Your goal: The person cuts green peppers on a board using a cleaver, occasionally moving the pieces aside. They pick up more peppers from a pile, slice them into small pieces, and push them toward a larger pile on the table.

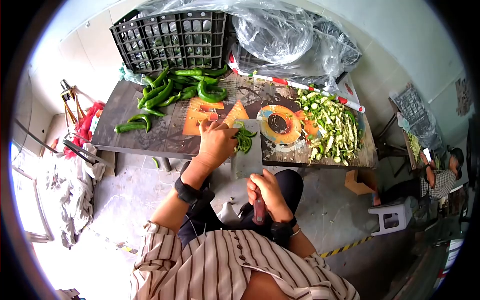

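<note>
My right hand (270, 192) is wrapped round the dark reddish handle of a cleaver (250, 162), whose wide grey blade lies flat at the table's front edge. Sliced green pepper (244, 142) rests on the blade. My left hand (215, 142) presses curled fingers against these slices from the left; its fingertips are partly hidden. Beyond it, whole long green peppers (162, 95) lie in a heap on the back left of the table. To the right spreads a pile of cut green pepper (332, 130), rings and pale strips mixed.
A black plastic crate (172, 42) stands behind the peppers, beside a second crate under clear plastic sheeting (275, 37). A red and white strip (300, 86) crosses the patterned table (137, 142). At far right, a person (442, 175) sits near a white stool (392, 216); a cardboard box (359, 182) stands below.
</note>
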